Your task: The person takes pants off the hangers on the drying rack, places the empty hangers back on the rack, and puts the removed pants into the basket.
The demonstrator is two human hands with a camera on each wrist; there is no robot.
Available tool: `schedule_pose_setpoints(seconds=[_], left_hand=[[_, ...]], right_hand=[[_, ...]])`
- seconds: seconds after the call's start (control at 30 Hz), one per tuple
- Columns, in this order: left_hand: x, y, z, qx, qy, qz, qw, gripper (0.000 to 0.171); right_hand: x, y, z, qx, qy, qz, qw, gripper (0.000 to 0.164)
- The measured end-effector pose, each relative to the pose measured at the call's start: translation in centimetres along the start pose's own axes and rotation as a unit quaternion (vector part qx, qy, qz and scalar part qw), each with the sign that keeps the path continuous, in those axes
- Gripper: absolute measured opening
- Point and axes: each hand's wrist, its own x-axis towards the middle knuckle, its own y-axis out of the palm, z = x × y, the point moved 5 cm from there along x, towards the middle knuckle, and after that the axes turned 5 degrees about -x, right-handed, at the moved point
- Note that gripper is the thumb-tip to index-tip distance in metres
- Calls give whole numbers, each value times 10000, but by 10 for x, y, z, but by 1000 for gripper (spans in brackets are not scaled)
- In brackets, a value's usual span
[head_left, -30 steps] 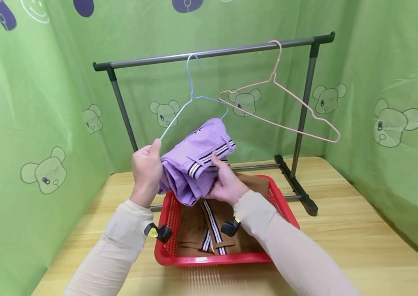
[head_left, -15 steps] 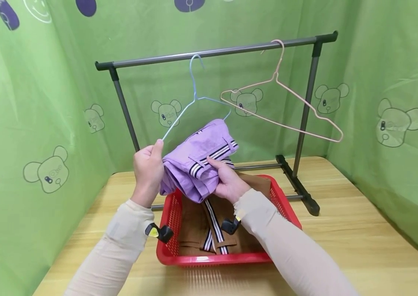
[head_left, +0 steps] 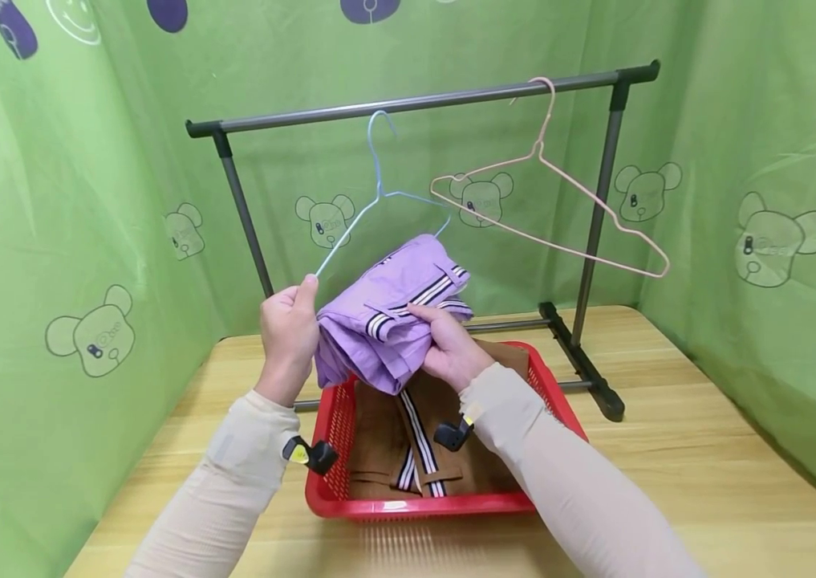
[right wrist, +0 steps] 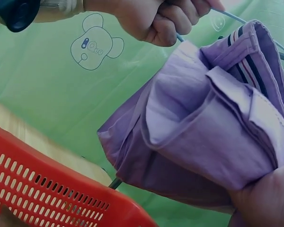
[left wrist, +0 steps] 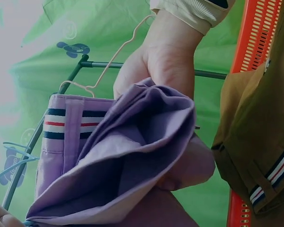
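Observation:
My left hand (head_left: 288, 341) grips the lower left corner of a light blue wire hanger (head_left: 348, 231), fingers curled round it. The hanger's hook is just in front of the rack bar; I cannot tell whether it touches. Bunched purple pants (head_left: 408, 281), with a navy-and-white striped band and loops, lie over the hanger's lower part and hide its bottom bar. My right hand (head_left: 451, 349) pinches the pants at the striped band, thumb on top and fingers underneath. In the left wrist view, the purple pants (left wrist: 113, 165) gape open in folds.
A dark metal rack (head_left: 292, 119) stands at the back, with a pink hanger (head_left: 559, 245) on its bar at the right. Below my hands, a red basket (head_left: 371, 508) holds brown striped clothing (head_left: 379, 433). Green curtains (head_left: 740, 160) surround the wooden table (head_left: 704, 433).
My right hand and the striped part of the pants have shifted slightly to the right. The blue hanger's hook sits a little lower. My left hand keeps its grip.

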Motion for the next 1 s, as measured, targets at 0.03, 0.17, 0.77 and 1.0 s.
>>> schedule_pose_setpoints(seconds=[0.03, 0.17, 0.77, 1.0], left_hand=[[0, 0, 0, 5, 6, -10, 10000, 51], [0, 0, 1, 42, 20, -17, 10000, 51], [1, 1, 11, 51, -292, 67, 9995, 51], [0, 2, 11, 185, -256, 109, 9994, 50]], right_hand=[[0, 1, 1, -7, -18, -17, 10000, 15], [-1, 3, 4, -13, -109, -72, 9999, 17], [-3, 12, 15, 102, -470, -185, 9987, 15], [-4, 13, 16, -3, -560, -75, 9984, 17]])
